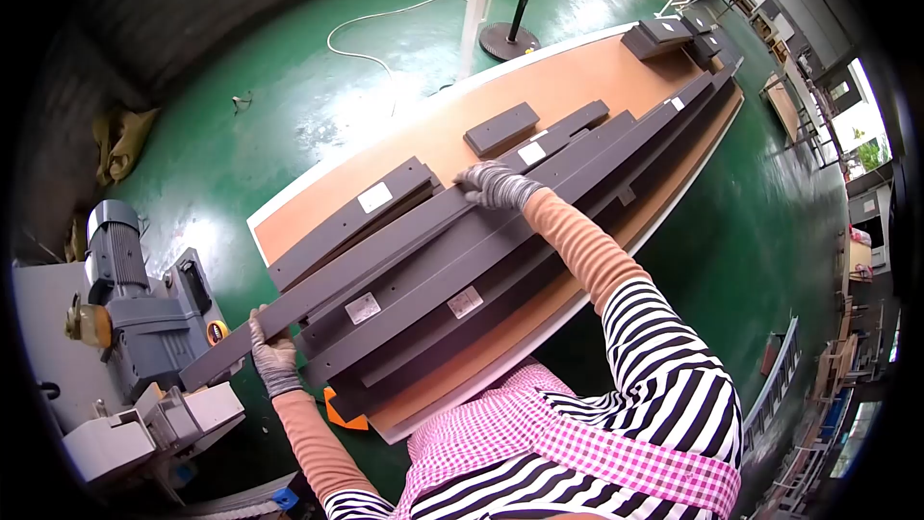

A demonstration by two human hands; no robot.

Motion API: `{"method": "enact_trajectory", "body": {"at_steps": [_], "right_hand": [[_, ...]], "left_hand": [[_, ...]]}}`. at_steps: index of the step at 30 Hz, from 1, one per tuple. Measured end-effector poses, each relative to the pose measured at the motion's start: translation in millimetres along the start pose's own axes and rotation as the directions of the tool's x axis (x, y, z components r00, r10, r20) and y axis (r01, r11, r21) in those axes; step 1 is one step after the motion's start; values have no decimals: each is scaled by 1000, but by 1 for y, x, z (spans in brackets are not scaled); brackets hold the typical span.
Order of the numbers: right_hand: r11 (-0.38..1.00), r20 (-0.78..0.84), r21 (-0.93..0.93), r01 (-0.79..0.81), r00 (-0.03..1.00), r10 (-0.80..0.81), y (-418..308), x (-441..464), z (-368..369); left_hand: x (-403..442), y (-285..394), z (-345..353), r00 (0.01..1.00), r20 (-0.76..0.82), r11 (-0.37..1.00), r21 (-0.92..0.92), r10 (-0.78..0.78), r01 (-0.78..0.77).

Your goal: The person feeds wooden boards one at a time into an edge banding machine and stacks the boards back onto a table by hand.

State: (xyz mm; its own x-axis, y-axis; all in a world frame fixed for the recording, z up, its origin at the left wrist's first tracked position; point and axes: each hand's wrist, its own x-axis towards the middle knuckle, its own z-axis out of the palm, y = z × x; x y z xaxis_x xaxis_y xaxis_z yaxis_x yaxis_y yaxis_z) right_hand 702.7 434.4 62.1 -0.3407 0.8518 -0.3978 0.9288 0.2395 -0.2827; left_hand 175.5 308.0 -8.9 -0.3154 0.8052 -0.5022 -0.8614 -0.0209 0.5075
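A long, narrow dark grey board (pixel 361 255) lies slantwise over a stack of similar boards. Around its lower left part, my left hand (pixel 275 354) in a grey knit glove is closed, the thumb on the near side; some fingers are hidden underneath. Close to the board's far end, my right hand (pixel 500 185), also gloved, curls its fingers over the edge. The board's left end sticks out past the table toward a grey machine. Under and beside it lie several dark grey boards (pixel 520 217), a few with white labels (pixel 364 308).
The boards rest on a brown-topped table (pixel 298 228) with white edges. A motor-driven machine (pixel 144 327) stands at the left. Short dark pieces (pixel 664 36) are stacked at the far end. A fan base (pixel 510 41) and white post (pixel 476 10) stand beyond the table.
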Motion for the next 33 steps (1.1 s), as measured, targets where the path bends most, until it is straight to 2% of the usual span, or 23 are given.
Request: {"method": "enact_trajectory", "body": {"at_steps": [1, 3, 5, 8, 10, 14, 15, 17, 18, 19, 20, 21, 22, 23, 24, 25, 27, 28, 29, 30, 31, 32, 33], "right_hand": [[994, -112, 30, 109, 988, -105, 0, -2, 9], [991, -148, 46, 124, 982, -116, -3, -1, 18], [999, -149, -22, 28, 988, -31, -8, 1, 18], [994, -183, -20, -111, 978, 105, 6, 19, 23], [973, -154, -9, -230, 962, 226, 15, 30, 20], [976, -182, 4, -218, 959, 215, 42, 35, 29], [961, -145, -30, -276, 952, 269, 43, 38, 26], [945, -130, -59, -321, 941, 312, 52, 41, 28], [951, -183, -89, -298, 943, 278, 59, 37, 28], [918, -151, -135, -374, 923, 354, 66, 44, 28], [972, -334, -33, -234, 919, 210, 115, 60, 61], [982, -338, 112, -153, 923, 183, 125, 56, 58], [976, -312, 135, -172, 927, 207, 118, 43, 42], [959, -272, -11, -284, 924, 270, 145, 55, 52], [934, -257, 26, -356, 901, 350, 149, 52, 49], [913, -236, -16, -408, 889, 393, 154, 49, 48], [820, -83, 128, -557, 818, 569, 173, 58, 59], [851, -146, 44, -524, 839, 524, 174, 58, 64], [867, -206, -41, -496, 854, 479, 173, 58, 67], [849, -154, -76, -523, 847, 508, 155, 52, 53], [851, -154, -76, -519, 849, 505, 142, 49, 46], [847, -173, -24, -532, 836, 520, 131, 46, 43], [840, -190, 26, -542, 822, 537, 125, 46, 44]], "left_hand": [[-5, -12, 9, 998, -11, 998, -15, -62, 62], [-2, -33, 15, 987, 4, 987, -18, -161, 161], [0, -57, 24, 983, -10, 983, -34, -183, 183], [7, -90, 48, 956, -205, 975, -122, -209, 187], [7, -105, 63, 942, -243, 967, -163, -230, 194], [15, -126, 71, 928, -219, 942, -221, -301, 254], [11, -131, 79, 921, -239, 944, -197, -308, 265], [45, -153, 36, 928, 26, 928, -25, -372, 372], [5, -150, 70, 954, 178, 730, 681, -243, 59], [-39, -145, 107, 941, 322, 77, 946, -104, -315], [-6, -180, 83, 936, 320, 178, 939, -149, -293], [-7, -191, 87, 939, 294, 252, 936, -179, -245], [-12, -200, 101, 926, 70, 684, 696, -370, 220], [-18, -198, 118, 803, -145, 795, 122, -579, 595], [-30, -191, 131, 693, -235, 731, -184, -682, 657], [-56, -178, 149, 725, -153, 741, -167, -672, 651], [-92, -148, 158, 841, -70, 843, -94, -536, 529], [-86, -136, 133, 888, 114, 890, -43, -446, 453], [-82, -114, 115, 909, 304, 958, 50, -285, 284], [-73, -92, 97, 917, 380, 992, 49, -126, 116], [-71, -66, 89, 966, 255, 962, 256, 30, -98], [-57, -46, 70, 981, 95, 869, 457, 167, -192], [-36, -30, 49, 956, 28, 724, 647, 292, -240]]}}
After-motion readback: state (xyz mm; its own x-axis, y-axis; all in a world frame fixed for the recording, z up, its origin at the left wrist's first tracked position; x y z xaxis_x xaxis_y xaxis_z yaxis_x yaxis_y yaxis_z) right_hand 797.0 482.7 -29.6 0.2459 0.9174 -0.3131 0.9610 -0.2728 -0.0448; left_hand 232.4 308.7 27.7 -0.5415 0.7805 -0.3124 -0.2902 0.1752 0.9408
